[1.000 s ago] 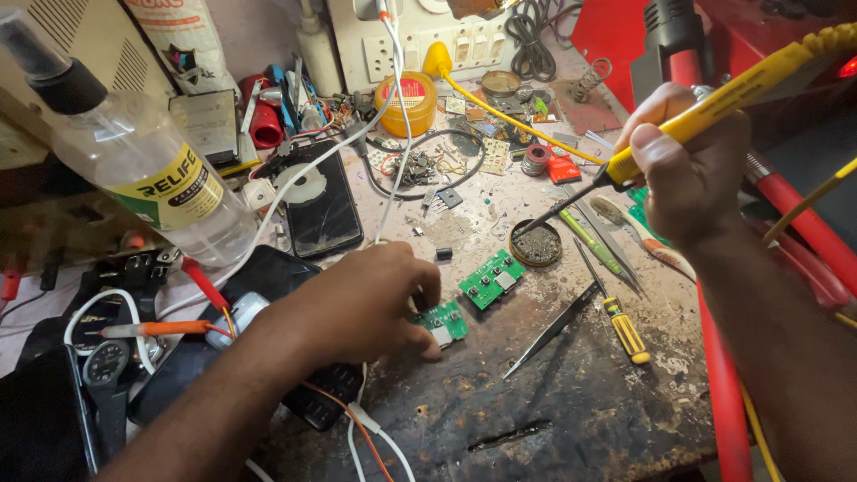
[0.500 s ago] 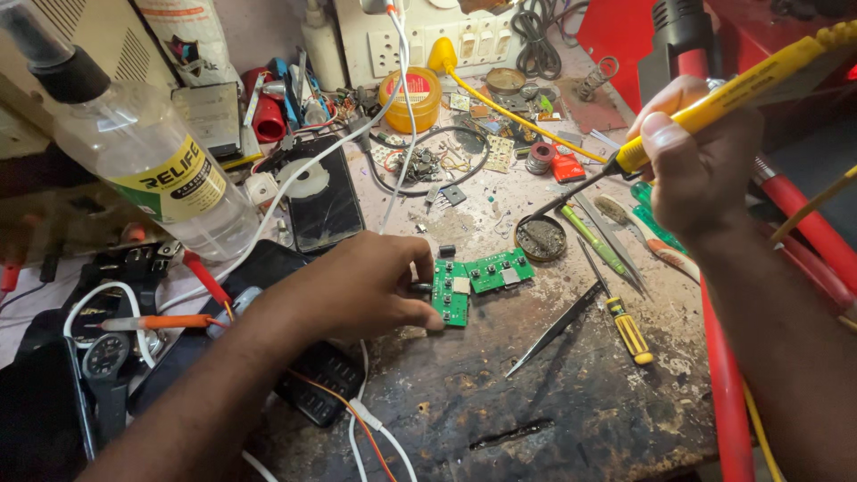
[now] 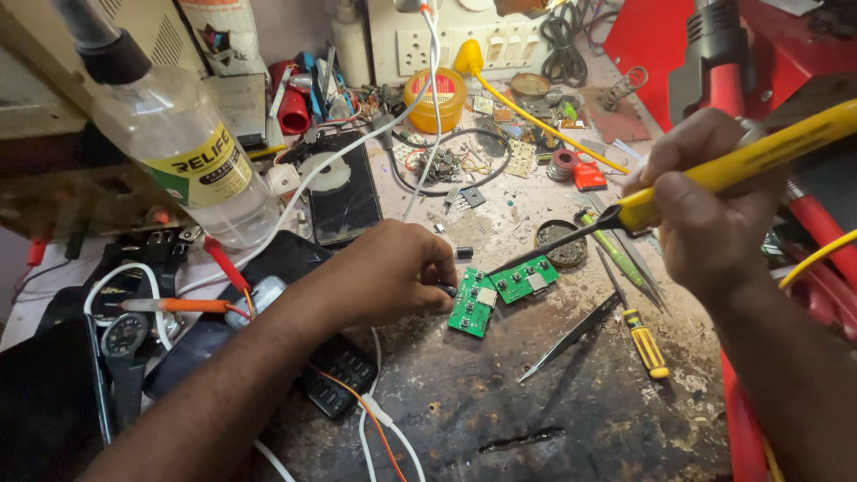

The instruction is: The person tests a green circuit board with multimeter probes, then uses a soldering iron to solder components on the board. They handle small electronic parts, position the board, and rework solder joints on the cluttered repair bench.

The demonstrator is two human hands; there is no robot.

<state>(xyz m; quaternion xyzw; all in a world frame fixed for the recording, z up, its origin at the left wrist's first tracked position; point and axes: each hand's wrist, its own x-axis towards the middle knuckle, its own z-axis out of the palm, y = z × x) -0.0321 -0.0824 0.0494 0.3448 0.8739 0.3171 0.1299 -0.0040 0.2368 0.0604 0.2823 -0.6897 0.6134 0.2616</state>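
My left hand [image 3: 393,272] lies curled on the worn bench [image 3: 571,419], fingertips pinching the near edge of the green circuit board [image 3: 500,290] — pressed flat, I judge, so it cannot slide under the tool. My right hand [image 3: 705,210] is wrapped tight around the yellow soldering iron [image 3: 741,161], held like a pen so its dark tip slants down toward the board's upper edge; whether the tip actually touches it I cannot tell. The board sits mid-bench, just in front of a small round tin [image 3: 561,243], and looks like two green panels joined at an angle, each carrying pale square parts. Tweezers [image 3: 576,335] and a yellow-handled screwdriver [image 3: 641,332] lie just to its right — within easy reach, and clear of the iron.
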